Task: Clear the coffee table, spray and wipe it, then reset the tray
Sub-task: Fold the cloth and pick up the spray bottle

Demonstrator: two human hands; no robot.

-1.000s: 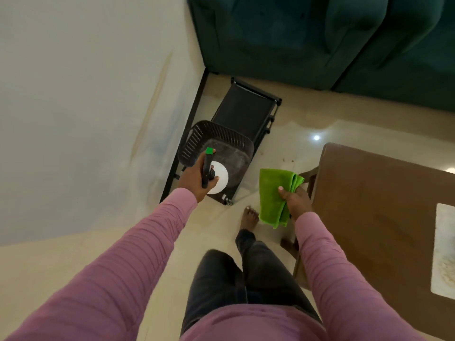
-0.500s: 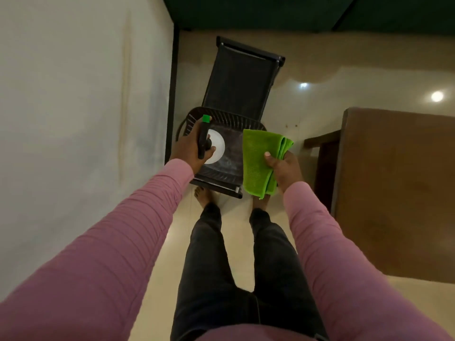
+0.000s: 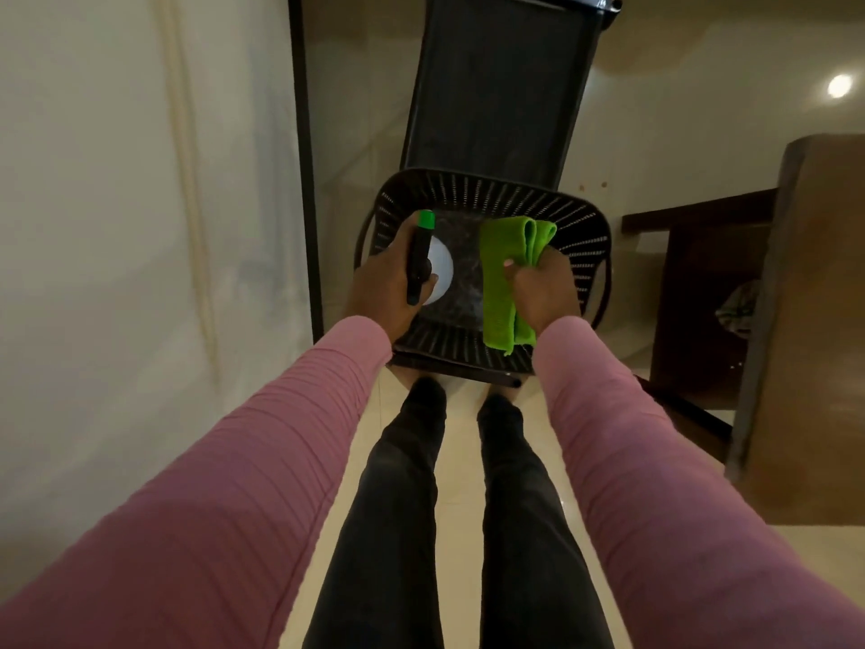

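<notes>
Two pink sleeves (image 3: 262, 461) are reaching forward from the bottom edge, with dark trousers (image 3: 402, 508) standing between them on the pale floor (image 3: 461, 484). Left hand (image 3: 381, 285) is gripping the spray bottle (image 3: 418, 267) around its black head. The green nozzle tip is pointing away from the person and the white round body is showing under the fingers. Right hand (image 3: 543, 290) is clutching the folded green cloth (image 3: 501, 283), thumb pressing on top, loose end hanging toward the person.

Both hands are hovering over the black slotted basket (image 3: 491, 192), bottle over its left half, cloth over its right. Cannot tell whether either is touching the basket's bottom. Basket is sitting at the near end of a black rack (image 3: 501, 86), which is running away alongside the white wall (image 3: 117, 227).

Brown coffee table (image 3: 824, 320) is standing well to the right of the basket, showing only its left edge and a lower shelf. Something small and patterned is lying on that shelf, too blurred to identify. One bright light reflection (image 3: 840, 85) is glaring off the floor at far right.
</notes>
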